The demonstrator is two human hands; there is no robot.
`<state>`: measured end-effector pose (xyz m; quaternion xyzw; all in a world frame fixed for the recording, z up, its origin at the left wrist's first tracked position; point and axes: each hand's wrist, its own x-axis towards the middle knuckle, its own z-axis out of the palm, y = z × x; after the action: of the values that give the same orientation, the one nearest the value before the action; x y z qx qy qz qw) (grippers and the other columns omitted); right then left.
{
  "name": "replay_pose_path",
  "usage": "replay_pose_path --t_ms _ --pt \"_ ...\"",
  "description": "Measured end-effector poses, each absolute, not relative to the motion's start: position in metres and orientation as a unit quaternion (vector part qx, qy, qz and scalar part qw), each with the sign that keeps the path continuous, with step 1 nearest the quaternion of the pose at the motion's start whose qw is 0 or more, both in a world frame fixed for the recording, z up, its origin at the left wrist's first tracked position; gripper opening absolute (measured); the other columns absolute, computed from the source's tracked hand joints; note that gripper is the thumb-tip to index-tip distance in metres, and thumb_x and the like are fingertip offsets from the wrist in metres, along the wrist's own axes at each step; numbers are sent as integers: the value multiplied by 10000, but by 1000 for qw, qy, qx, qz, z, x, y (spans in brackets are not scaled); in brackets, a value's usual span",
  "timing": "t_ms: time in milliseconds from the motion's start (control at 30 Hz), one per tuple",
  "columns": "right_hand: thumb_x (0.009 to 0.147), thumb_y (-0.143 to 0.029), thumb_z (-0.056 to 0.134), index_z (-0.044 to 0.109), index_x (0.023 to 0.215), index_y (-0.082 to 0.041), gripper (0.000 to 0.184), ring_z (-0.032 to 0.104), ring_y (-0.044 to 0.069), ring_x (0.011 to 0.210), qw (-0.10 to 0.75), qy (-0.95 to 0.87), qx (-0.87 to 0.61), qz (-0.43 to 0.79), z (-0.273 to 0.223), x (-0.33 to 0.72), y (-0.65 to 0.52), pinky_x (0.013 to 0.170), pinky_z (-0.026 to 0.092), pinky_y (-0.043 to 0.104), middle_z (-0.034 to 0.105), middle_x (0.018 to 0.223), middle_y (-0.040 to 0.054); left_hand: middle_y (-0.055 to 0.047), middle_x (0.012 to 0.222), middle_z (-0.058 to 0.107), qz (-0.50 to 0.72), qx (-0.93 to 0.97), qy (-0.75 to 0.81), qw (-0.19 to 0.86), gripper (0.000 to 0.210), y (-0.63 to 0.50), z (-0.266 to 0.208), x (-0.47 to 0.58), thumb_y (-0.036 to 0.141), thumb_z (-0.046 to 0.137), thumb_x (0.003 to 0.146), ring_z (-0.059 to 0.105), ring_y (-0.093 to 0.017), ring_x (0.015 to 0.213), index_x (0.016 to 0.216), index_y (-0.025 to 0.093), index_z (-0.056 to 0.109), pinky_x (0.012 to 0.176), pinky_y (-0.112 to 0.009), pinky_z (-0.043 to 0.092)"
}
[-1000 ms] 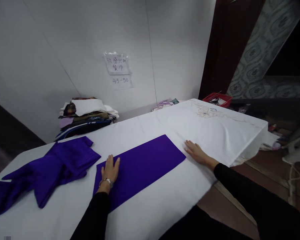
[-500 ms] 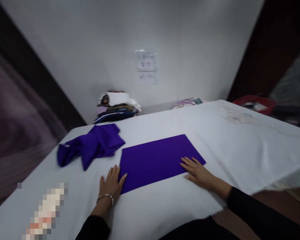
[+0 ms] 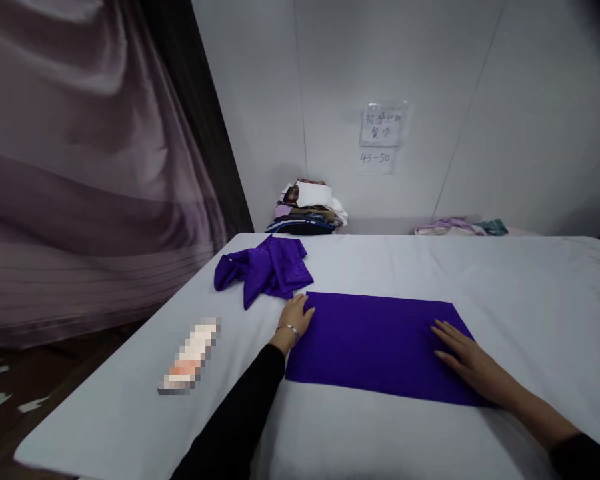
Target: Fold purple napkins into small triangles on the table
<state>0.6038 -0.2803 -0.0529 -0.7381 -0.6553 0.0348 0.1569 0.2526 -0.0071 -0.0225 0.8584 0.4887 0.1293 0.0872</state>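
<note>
A purple napkin (image 3: 375, 347) lies smooth as a flat rectangle on the white-covered table. At its far left corner rests my left hand (image 3: 296, 315), thumb apart from the fingers and touching the cloth's edge; a bracelet circles the wrist. My right hand (image 3: 463, 360) lies on the right end of the napkin, palm down, fingers stretched and slightly spread. Neither hand grasps the fabric. Beyond my left hand sits a second purple cloth (image 3: 267, 270), crumpled in a loose heap.
A blurred-out oblong object (image 3: 190, 357) lies left of my left forearm. Behind the white tablecloth (image 3: 370, 433) stand a pile of folded fabrics (image 3: 307, 208) and more cloths (image 3: 460, 227). Paper signs (image 3: 381, 133) hang on the wall. A pink curtain (image 3: 80, 200) drapes at left.
My left hand has slid from the napkin's left side up to its far left corner. The right hand stays at the right end. The view has turned left.
</note>
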Motion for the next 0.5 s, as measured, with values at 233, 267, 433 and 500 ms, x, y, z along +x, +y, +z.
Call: replay_pose_path --t_ms 233,267,433,500 --pt "871 -406 370 415 1311 -158 507 297 282 1285 124 -659 -742 21 -51 635 -192 1024 287 472 372 1381 138 -116 1205 551 85 879 458 103 392 42 -19 301 283 541 789 465 -231 1134 1156 146 547 940 -317 349" --pt "870 -367 374 425 1302 -157 483 308 282 1279 113 -652 -750 18 -49 641 -184 1018 289 473 396 1365 139 -115 1153 578 77 880 457 105 351 47 -18 304 272 549 778 492 -234 1094 1106 151 581 910 -317 366" --pt "821 -158 378 504 1226 -171 424 463 242 1161 53 -627 -775 56 -25 664 -159 969 338 383 525 1245 125 -77 915 640 43 879 457 130 138 62 -12 311 250 574 736 573 -202 899 804 177 669 763 -272 405" --pt "783 -155 434 554 1164 -158 400 535 230 1056 38 -625 -775 82 -14 672 -156 911 379 324 574 1160 128 -61 891 645 40 878 455 147 130 65 -12 311 256 570 737 578 -181 859 785 179 663 730 -251 403"
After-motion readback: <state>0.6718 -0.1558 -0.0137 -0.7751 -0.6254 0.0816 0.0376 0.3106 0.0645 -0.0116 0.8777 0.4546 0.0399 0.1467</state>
